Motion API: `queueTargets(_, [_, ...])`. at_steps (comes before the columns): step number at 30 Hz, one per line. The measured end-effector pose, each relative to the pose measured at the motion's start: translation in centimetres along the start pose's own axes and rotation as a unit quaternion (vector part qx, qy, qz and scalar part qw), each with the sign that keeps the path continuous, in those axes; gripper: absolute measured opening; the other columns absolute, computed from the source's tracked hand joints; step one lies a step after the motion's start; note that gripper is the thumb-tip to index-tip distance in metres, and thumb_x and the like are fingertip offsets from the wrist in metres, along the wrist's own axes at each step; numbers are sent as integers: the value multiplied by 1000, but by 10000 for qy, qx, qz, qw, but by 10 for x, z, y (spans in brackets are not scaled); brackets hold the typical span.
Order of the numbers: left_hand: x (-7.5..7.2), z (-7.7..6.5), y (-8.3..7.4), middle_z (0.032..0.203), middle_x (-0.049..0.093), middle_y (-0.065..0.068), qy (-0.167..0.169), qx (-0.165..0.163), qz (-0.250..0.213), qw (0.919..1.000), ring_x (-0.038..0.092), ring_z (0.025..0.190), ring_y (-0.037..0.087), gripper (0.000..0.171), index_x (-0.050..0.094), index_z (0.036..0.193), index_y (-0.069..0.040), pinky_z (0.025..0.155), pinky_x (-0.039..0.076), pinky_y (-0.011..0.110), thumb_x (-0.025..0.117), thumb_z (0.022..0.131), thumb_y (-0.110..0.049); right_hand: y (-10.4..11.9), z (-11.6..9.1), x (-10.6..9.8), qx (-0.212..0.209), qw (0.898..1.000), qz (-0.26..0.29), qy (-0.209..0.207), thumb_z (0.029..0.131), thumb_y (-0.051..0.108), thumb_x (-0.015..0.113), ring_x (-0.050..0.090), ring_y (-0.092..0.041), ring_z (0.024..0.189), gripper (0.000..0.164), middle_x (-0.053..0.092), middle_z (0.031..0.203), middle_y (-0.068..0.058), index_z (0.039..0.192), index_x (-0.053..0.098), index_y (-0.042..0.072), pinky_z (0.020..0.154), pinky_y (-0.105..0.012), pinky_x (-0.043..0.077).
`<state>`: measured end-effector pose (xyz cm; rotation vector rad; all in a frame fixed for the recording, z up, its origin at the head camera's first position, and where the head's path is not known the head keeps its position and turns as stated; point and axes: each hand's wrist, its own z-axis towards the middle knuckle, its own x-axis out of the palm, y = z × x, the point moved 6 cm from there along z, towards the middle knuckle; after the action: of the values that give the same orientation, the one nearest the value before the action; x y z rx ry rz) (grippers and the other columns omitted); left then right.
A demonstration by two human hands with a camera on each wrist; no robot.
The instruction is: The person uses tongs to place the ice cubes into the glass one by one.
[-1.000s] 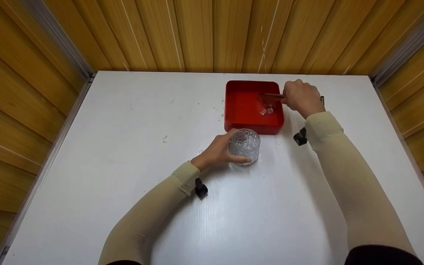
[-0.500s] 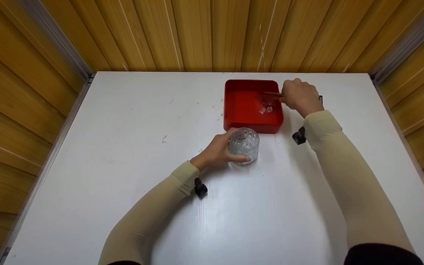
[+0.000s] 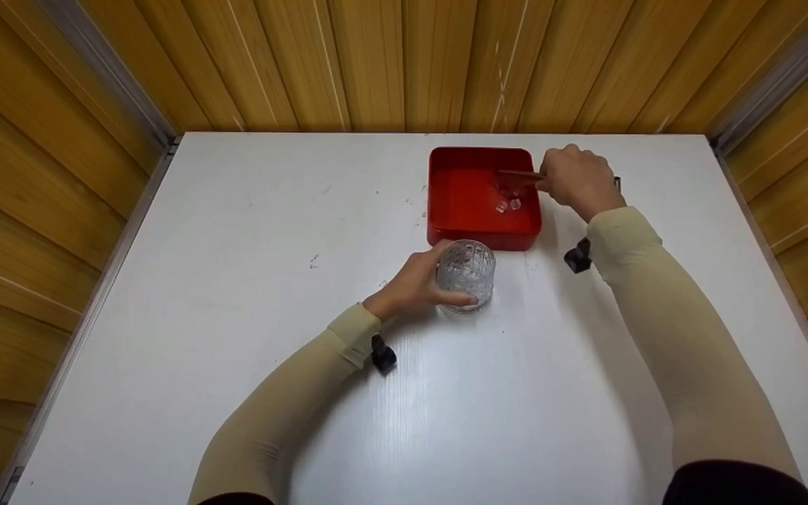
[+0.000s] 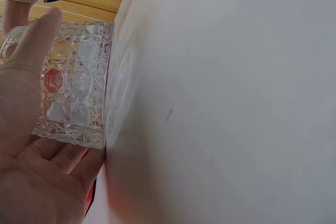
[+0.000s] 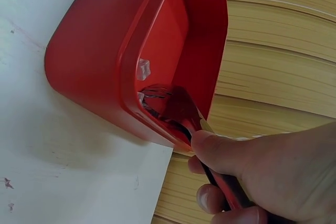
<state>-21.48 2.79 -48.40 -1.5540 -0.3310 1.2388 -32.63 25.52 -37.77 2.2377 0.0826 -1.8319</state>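
My left hand [image 3: 414, 284] holds a clear cut-glass tumbler [image 3: 466, 277] upright on the white table, thumb on the near side and fingers round the far side. Clear pieces show through the wall of the tumbler [image 4: 76, 85] in the left wrist view. My right hand [image 3: 579, 179] grips shiny metal tongs [image 5: 181, 108] near the right rim of a red square box [image 3: 470, 200]. The slotted tips reach down inside the box, by small clear ice-like cubes [image 5: 143, 70]. Whether a cube lies between the tips cannot be told; the box wall partly hides them.
The white table [image 3: 271, 210] carries small dark marks left of the box. Wood-patterned panels [image 3: 376, 63] rise behind the table and at both sides. The tumbler stands close to the near wall of the box.
The tongs shift slightly inside the box, while the right hand stays near its right rim. The left hand and tumbler hold their place. The head view tilts slightly.
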Motion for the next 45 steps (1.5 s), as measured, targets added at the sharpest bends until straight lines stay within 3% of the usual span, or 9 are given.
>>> queueTargets(8, [-5,0,-1,127,69,6,-40,72,129,9999,64,115,17,86,49,145,-13,100,49,29,94,75,-36,3,2,-2,-119,9999,-23,-114,98,11,69,56,-33,86,26,69,104,-24,118,72,-6,68,-44,49])
queueTargets(23, [-9,-2,3,128,68,5,-24,-72,153,9999,63,115,17,85,49,144,-14,100,50,29,93,75,-37,0,4,2,-97,9998,167,-88,100,13,67,56,-33,80,25,71,101,-23,118,73,-4,65,-41,48])
queueTargets(31, [2,0,2,127,68,3,36,-60,90,9999,62,114,14,84,49,144,-14,99,49,26,93,76,-37,-12,-11,-4,-75,9994,344,-54,100,16,68,57,-32,77,26,73,98,-21,117,74,-3,62,-41,49])
queueTargets(35, [6,2,3,126,68,0,52,-36,74,10000,61,113,11,84,49,144,-15,99,49,25,92,76,-39,-14,-20,-12,-250,9991,230,-247,100,18,68,57,-30,73,26,72,92,-17,114,75,-2,58,-39,47])
queueTargets(45, [0,0,2,127,67,0,42,-68,14,10000,61,115,11,85,48,146,-16,99,49,26,92,77,-39,-1,-38,-28,-463,9970,317,-537,101,23,68,56,-30,75,28,71,92,-15,118,74,2,55,-39,46])
